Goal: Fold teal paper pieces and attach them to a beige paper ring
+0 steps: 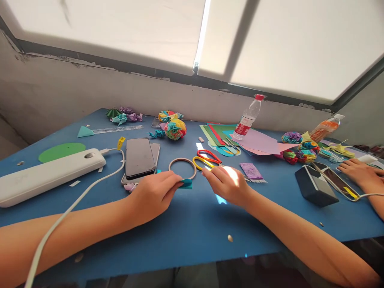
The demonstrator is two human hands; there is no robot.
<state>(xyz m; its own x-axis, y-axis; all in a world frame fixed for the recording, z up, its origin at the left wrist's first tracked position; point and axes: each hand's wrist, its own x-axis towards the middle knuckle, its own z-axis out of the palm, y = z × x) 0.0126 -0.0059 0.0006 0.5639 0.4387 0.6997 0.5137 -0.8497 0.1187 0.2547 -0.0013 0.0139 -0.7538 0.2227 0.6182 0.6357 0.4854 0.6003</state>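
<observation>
My left hand [159,191] pinches a small teal strip of paper [187,184] between thumb and fingers, just above the table. Right behind it lies a thin ring [195,172] that looks like a roll of tape. My right hand [226,183] is closed, thumb against fingertips, with a gap between it and the strip; whatever it may hold is too small or hidden to make out. Just beyond that hand rest scissors with red and yellow handles [210,157], their blades partly covered by it. A purple packet [252,172] lies to its right.
Two stacked phones [139,158] and a white power bank [51,172] with a cable crossing my left forearm are at left. Paper sheets [258,141], a water bottle [247,120] and crumpled-paper balls [175,129] stand behind. At right are a dark box [316,186] and another person's hand [357,172].
</observation>
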